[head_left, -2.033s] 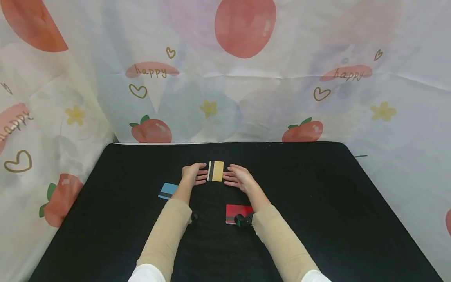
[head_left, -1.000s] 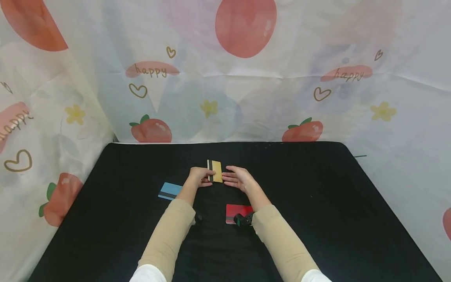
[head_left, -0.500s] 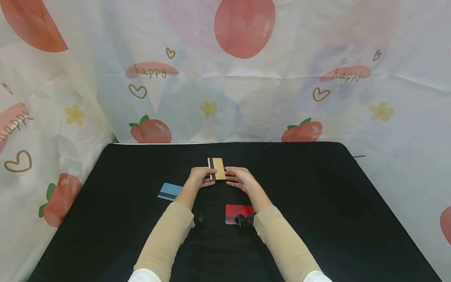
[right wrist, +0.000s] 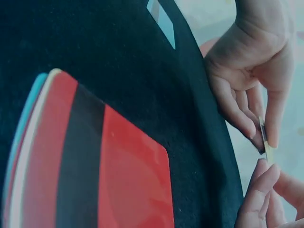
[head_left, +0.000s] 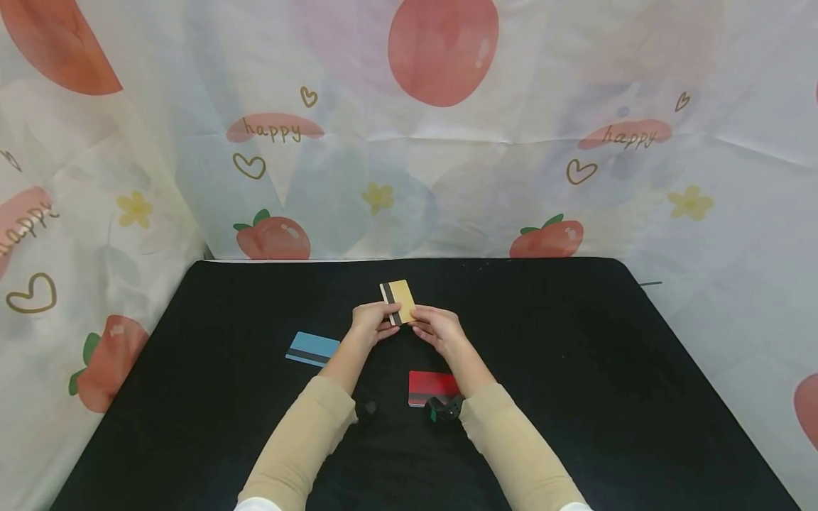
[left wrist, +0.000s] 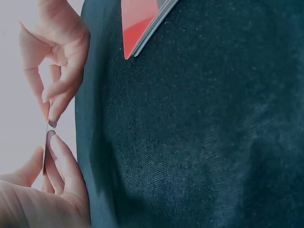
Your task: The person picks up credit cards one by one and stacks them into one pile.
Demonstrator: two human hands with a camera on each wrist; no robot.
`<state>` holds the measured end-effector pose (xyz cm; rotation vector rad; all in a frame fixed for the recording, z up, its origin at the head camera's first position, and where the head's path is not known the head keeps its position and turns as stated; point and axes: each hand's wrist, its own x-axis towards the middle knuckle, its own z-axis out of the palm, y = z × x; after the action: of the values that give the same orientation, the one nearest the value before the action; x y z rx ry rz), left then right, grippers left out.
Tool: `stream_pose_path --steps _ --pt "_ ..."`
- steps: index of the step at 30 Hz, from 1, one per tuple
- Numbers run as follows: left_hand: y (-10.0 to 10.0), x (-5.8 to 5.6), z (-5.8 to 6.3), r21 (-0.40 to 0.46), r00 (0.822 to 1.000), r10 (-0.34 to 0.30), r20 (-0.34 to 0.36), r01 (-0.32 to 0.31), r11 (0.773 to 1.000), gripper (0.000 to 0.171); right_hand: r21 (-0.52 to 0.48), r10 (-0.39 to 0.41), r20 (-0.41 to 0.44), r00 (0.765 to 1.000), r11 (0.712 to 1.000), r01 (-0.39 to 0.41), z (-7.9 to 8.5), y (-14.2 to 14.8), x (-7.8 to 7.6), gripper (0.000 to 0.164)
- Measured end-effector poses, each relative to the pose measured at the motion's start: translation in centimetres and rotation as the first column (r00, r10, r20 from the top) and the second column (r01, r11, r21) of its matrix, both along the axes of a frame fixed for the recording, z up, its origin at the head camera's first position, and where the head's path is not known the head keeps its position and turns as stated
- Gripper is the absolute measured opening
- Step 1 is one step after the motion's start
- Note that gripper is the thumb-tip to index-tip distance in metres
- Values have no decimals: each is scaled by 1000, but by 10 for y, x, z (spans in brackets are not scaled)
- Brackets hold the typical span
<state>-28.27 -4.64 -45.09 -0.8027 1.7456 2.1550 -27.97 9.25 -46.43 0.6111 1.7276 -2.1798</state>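
A gold card with a dark stripe is held tilted up off the black table, between both hands. My left hand pinches its left side, thumb over the stripe. At the card's lower right corner, the fingertips of my right hand pinch it too. Both wrist views show the card edge-on, thin between the two sets of fingers. A blue card with a dark stripe lies left of my left wrist. Below my right wrist sits a red card; the right wrist view shows it topping a small stack with several coloured edges.
The black cloth-covered table stretches to both sides and in front. A printed curtain hangs behind its far edge and along the left. A black wrist device on the right wrist partly covers the red card.
The gold card lay flat between the hands; the left hand took hold of it and raised it slightly to the right. The right hand closed in and now pinches its right corner.
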Motion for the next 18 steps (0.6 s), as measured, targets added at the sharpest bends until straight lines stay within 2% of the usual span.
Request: stream_pose_path --steps 3,7,10,12,15,18 --pt "-3 1 0 -7 1000 -27 5 27 1000 35 17 28 1 1000 999 -28 0 5 0 32" --pt "-12 1 2 -10 998 -64 13 64 998 36 65 128 -8 992 990 -127 2 17 0 35" --pt "-22 1 5 -4 995 -95 21 95 995 34 117 224 -7 975 968 -221 3 29 1 37" --pt "-28 1 7 -15 990 -140 29 141 990 32 144 278 4 960 950 -276 5 36 1 38" --pt "-34 2 10 -41 971 -235 43 236 971 31 175 365 -2 931 917 -359 7 46 1 39" --pt "-37 5 12 -75 939 -339 52 342 937 31 183 428 -1 904 889 -420 9 54 1 39"
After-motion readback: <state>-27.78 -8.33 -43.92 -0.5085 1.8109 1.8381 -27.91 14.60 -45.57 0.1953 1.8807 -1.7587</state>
